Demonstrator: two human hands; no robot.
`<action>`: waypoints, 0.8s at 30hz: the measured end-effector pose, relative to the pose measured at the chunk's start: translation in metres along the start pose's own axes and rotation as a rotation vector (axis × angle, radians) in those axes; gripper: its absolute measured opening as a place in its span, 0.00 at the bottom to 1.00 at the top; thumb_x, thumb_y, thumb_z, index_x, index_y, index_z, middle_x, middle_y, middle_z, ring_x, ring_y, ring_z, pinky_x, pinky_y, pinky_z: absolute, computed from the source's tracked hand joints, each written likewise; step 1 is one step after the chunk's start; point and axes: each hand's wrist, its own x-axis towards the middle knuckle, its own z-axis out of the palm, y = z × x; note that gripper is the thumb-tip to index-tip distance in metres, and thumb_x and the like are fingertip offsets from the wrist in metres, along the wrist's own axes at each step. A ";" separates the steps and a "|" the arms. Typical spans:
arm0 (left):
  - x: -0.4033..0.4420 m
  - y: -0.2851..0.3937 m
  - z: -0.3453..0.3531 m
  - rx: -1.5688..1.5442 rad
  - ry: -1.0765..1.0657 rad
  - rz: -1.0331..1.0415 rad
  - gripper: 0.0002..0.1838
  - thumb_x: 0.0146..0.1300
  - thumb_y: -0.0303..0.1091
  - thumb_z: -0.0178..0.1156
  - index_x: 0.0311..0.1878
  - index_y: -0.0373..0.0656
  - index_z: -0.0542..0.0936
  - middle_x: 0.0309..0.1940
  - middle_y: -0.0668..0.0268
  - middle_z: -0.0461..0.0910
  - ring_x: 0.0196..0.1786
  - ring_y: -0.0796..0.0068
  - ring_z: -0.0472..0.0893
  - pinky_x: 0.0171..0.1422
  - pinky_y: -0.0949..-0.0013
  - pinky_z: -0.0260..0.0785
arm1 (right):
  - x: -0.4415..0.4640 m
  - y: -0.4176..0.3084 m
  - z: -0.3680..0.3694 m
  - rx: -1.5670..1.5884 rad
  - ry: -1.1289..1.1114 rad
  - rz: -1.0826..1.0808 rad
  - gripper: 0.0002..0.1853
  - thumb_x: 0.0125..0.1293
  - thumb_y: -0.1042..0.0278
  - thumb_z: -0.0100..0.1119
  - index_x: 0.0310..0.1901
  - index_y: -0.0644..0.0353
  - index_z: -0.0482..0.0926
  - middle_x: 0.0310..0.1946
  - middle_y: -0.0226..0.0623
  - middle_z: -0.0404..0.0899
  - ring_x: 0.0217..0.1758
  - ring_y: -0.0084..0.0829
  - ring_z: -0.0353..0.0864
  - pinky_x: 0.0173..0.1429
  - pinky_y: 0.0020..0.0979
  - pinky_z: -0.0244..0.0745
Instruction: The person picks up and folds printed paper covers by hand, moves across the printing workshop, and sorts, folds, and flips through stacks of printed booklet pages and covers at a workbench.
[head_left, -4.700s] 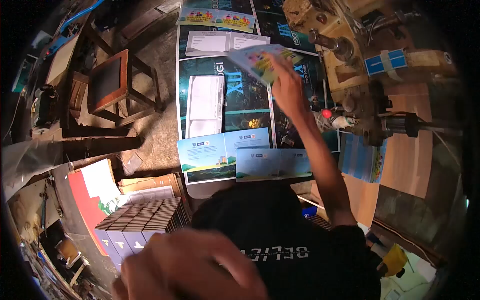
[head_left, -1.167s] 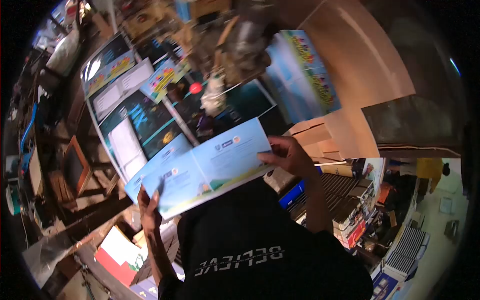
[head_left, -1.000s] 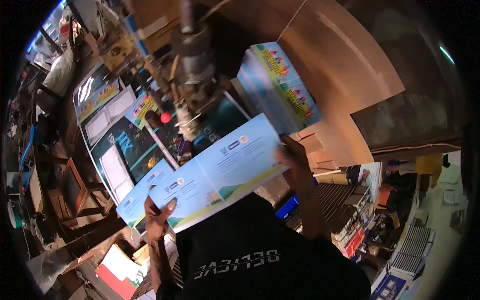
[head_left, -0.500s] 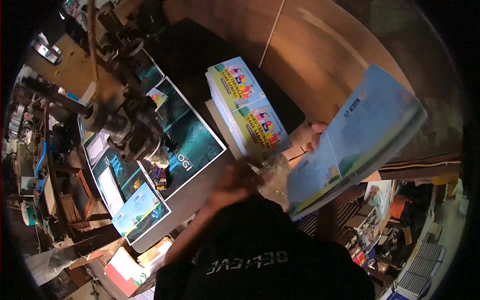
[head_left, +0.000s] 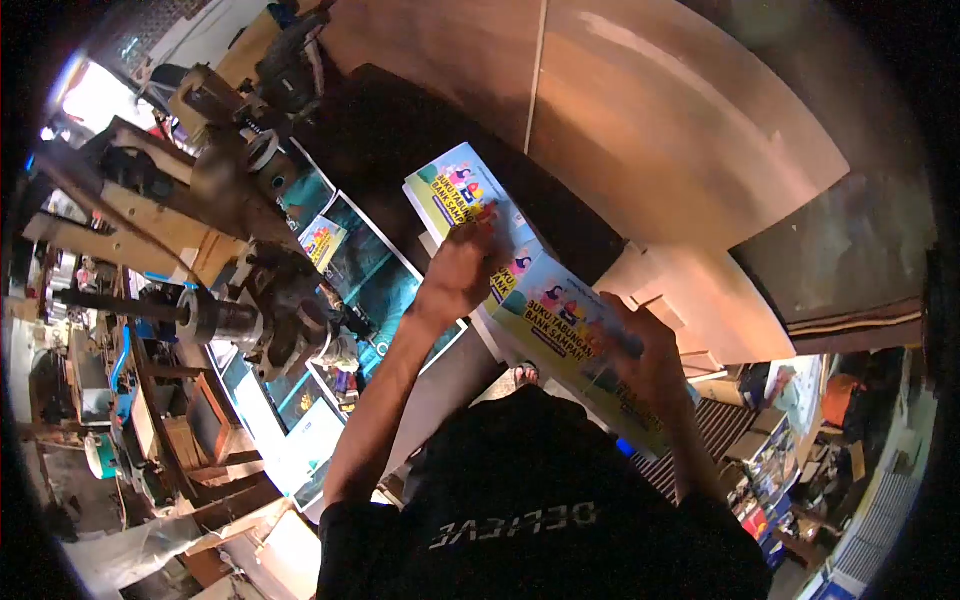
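Observation:
A stack of printed booklets [head_left: 437, 190] with blue and yellow covers lies on the dark table. My left hand [head_left: 462, 265] rests on that stack, its fingers curled; whatever is under the fingertips is hidden. My right hand [head_left: 650, 350] grips a second bundle of booklets [head_left: 560, 325] by its far edge, thumb and fingers partly blurred. This bundle is tilted, front covers up, and its upper left end meets or overlaps the stack. Its lower right end hangs out in front of my body.
A metal machine part [head_left: 225, 320] juts in from the left, above dark teal printed sheets [head_left: 375, 270]. A curved wooden panel [head_left: 640, 130] rises behind the table. Cluttered shelves [head_left: 770, 440] stand at the lower right.
The bundle in my right hand has come down leftward to the stack and now shows front covers instead of backs. My left hand has moved up onto the stack.

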 end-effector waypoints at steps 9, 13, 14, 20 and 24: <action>0.031 -0.043 -0.018 -0.586 -0.501 -0.516 0.11 0.62 0.37 0.65 0.34 0.39 0.78 0.30 0.64 0.79 0.38 0.73 0.78 0.47 0.69 0.69 | 0.030 -0.010 0.007 0.072 -0.029 -0.008 0.19 0.62 0.66 0.65 0.55 0.57 0.80 0.32 0.45 0.83 0.33 0.27 0.82 0.41 0.30 0.76; 0.038 -0.033 -0.038 -0.594 -0.597 -0.603 0.13 0.59 0.39 0.68 0.29 0.40 0.79 0.26 0.66 0.77 0.37 0.75 0.77 0.48 0.68 0.68 | 0.054 0.011 0.030 0.081 -0.035 -0.007 0.18 0.63 0.64 0.64 0.54 0.57 0.80 0.33 0.43 0.85 0.30 0.25 0.80 0.39 0.30 0.75; 0.037 -0.033 -0.043 -0.599 -0.588 -0.605 0.13 0.59 0.39 0.68 0.29 0.40 0.79 0.26 0.66 0.77 0.37 0.75 0.77 0.48 0.68 0.68 | 0.056 0.020 0.035 0.120 0.031 -0.031 0.18 0.64 0.64 0.63 0.55 0.57 0.80 0.32 0.40 0.85 0.28 0.22 0.79 0.36 0.29 0.74; 0.025 -0.043 -0.055 -0.538 -0.742 -0.008 0.24 0.44 0.33 0.78 0.40 0.40 0.73 0.36 0.69 0.72 0.41 0.76 0.73 0.47 0.72 0.68 | 0.040 0.018 0.049 0.263 0.144 0.192 0.17 0.66 0.65 0.60 0.56 0.56 0.80 0.27 0.32 0.82 0.24 0.15 0.74 0.27 0.22 0.70; 0.034 -0.018 -0.059 -0.336 -0.885 -0.167 0.41 0.35 0.26 0.79 0.54 0.40 0.66 0.36 0.66 0.69 0.40 0.73 0.71 0.45 0.71 0.69 | 0.033 0.017 0.062 0.369 0.243 0.209 0.16 0.67 0.66 0.59 0.55 0.56 0.80 0.25 0.30 0.81 0.24 0.14 0.73 0.27 0.22 0.69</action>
